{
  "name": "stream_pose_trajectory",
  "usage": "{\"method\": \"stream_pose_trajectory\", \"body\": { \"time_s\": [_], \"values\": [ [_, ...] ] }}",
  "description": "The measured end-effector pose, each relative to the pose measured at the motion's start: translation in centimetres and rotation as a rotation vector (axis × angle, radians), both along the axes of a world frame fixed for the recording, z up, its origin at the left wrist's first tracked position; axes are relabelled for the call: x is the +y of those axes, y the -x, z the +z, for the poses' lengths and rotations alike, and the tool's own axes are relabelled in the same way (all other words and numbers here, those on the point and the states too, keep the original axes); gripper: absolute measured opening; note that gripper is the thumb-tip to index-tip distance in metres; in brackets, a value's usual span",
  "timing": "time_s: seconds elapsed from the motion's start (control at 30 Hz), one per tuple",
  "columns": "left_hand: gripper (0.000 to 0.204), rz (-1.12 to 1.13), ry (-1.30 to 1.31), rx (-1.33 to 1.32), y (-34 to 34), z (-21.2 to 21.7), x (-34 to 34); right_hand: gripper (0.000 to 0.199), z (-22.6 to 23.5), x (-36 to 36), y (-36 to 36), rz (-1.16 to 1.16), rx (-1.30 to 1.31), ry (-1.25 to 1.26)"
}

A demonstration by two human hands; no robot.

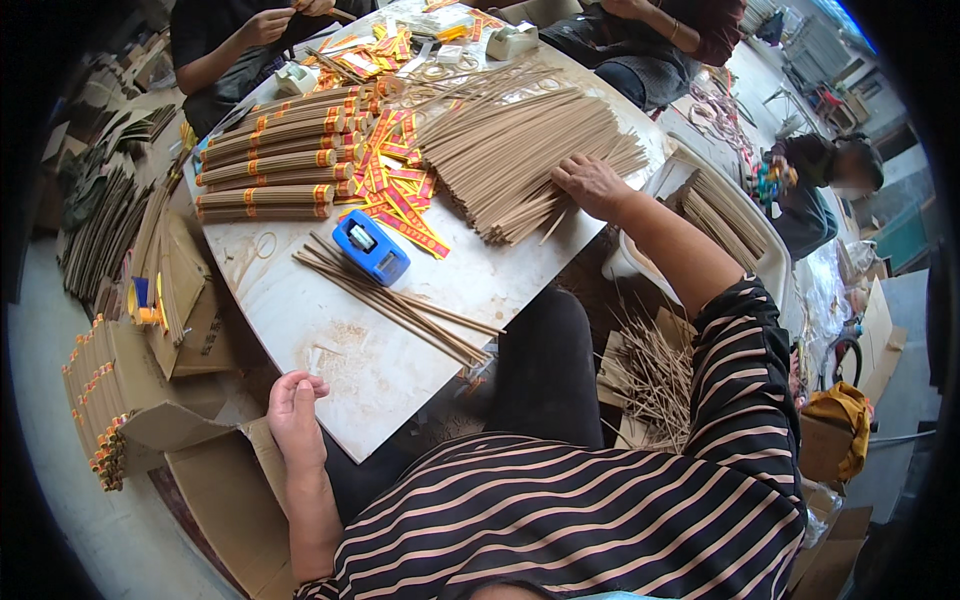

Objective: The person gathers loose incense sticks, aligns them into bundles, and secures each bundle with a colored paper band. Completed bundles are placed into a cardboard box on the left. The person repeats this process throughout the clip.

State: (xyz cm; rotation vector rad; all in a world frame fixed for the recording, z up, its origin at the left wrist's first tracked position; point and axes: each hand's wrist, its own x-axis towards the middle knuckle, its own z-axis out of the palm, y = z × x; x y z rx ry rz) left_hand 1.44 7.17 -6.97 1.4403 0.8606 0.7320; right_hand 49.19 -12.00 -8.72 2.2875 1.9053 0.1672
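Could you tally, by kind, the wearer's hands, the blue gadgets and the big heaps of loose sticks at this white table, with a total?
Left hand: 1
Right hand: 1
Blue gadget: 1
Big heap of loose sticks: 1
Total: 4
The wrapped bundles overlap too much to count.

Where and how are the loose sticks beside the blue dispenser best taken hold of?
Probably by the near ends of the sticks, coming from the person's side. These ends lie by the table edge, clear of the blue dispenser at their far part. The sticks are long, thin and roughly parallel, so pinching across the bunch should suit.
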Motion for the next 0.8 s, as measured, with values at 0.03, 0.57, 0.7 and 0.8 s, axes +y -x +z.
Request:
{"method": "stream_pose_trajectory", "body": {
  "time_s": [0.03, 0.57, 0.7, 0.8],
  "values": [
    [0.014, -0.006, 0.004, -0.003, -0.1, 0.1, -0.1, 0.015, 0.1, 0.0, -0.1, 0.021, -0.003, 0.008],
    [0.015, 0.001, -0.005, 0.037, 0.3, 0.1, -0.6, 0.013, 0.3, -0.6, -0.3, 0.138, -0.055, -0.064],
    [0.014, 0.001, 0.002, 0.048, 0.1, 0.1, -0.7, 0.012, -0.7, -1.2, -0.8, 0.086, -0.045, -0.109],
    [0.014, -0.006, 0.005, 0.048, 0.2, 0.1, -0.7, 0.013, -0.5, -1.5, -0.8, 0.091, 0.029, -0.156]
  ]
}}
